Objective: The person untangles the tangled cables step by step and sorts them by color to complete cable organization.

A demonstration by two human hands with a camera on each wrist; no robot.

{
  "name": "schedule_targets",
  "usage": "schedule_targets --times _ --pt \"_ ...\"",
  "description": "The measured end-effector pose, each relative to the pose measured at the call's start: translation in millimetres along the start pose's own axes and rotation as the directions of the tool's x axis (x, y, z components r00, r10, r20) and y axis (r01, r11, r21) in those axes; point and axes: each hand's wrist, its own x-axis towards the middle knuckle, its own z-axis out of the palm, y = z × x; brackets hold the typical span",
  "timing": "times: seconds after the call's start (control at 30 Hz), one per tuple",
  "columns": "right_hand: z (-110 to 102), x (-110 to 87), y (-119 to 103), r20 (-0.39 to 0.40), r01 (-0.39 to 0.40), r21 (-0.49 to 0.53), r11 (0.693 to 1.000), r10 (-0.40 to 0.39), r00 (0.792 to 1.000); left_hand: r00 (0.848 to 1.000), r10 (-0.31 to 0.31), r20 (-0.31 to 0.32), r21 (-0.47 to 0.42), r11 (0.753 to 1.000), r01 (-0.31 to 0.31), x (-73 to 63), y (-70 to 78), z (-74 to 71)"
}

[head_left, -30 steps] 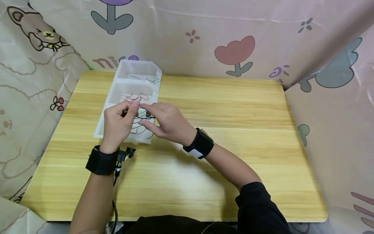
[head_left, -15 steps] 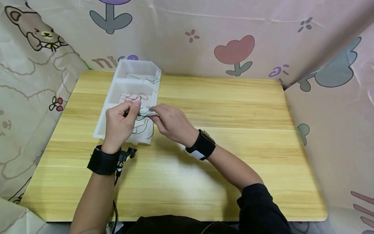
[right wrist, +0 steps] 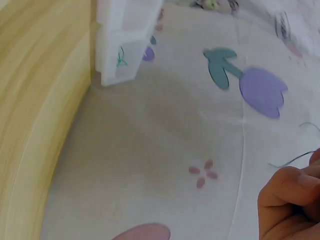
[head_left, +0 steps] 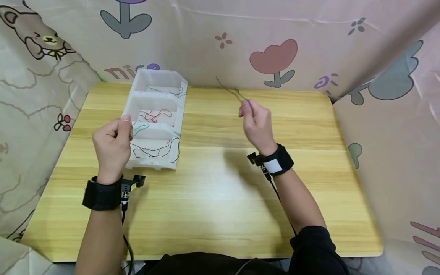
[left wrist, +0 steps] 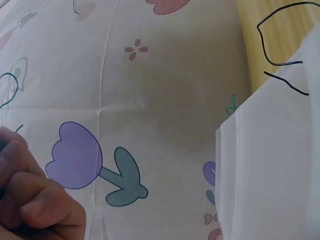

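In the head view my left hand point(head_left: 111, 149) is raised at the left side of the white box, thumb pressed on curled fingers. A green wire point(head_left: 141, 129) sticks out of its grip; the left wrist view also shows that green wire point(left wrist: 14, 90) above the fingers. Well right of the box, above the table, my right hand point(head_left: 258, 124) pinches a thin, dark wire point(head_left: 227, 88) whose loose ends point up and left. It looks dark green in the right wrist view, where the wire point(right wrist: 295, 159) leaves the fingertips.
The white three-compartment box point(head_left: 182, 114) stands at the table's left. Greenish wires point(head_left: 177, 91) lie in its back compartment, red wires point(head_left: 156, 114) in the middle, black wires point(head_left: 151, 152) in front. A printed curtain point(head_left: 206, 23) closes off the table point(head_left: 213, 214) behind.
My hands were close together over the box's front part among the wires. The right hand has since moved far right with a wire, and the left hand has shifted left.
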Motion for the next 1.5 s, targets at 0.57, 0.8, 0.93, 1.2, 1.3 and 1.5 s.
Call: schedule_targets --times 0.57,0.8,0.93,1.2,1.3,1.5 --pt "13 21.7 -2 -0.033 -0.084 0.276 0.957 0.097 0.995 0.999 -0.009 0.041 -0.014 1.000 0.010 -4.6 11.2 1.1" --pt "70 12.5 -16 0.276 -0.037 0.270 0.962 -0.041 0.960 1.000 -0.017 0.007 -0.016 1.000 0.017 -7.1 10.9 -4.0" --pt "100 1.4 -22 0.431 -0.039 0.290 0.956 -0.094 0.897 1.000 -0.014 0.002 -0.018 1.000 0.014 -8.0 4.1 -6.9" --pt "139 -7.3 -39 0.666 -0.055 0.234 0.971 -0.119 0.737 1.000 -0.007 -0.010 -0.041 0.999 0.006 -7.4 -3.3 -9.6" --pt "150 -6.5 -45 0.702 -0.032 0.191 0.981 -0.113 0.703 1.000 -0.023 -0.016 -0.038 0.999 0.023 -7.8 -0.3 -8.9" --pt "169 -7.3 -50 0.771 -0.004 0.110 0.994 -0.083 0.632 1.000 -0.015 0.006 -0.042 0.999 0.016 -9.3 5.6 -8.2"
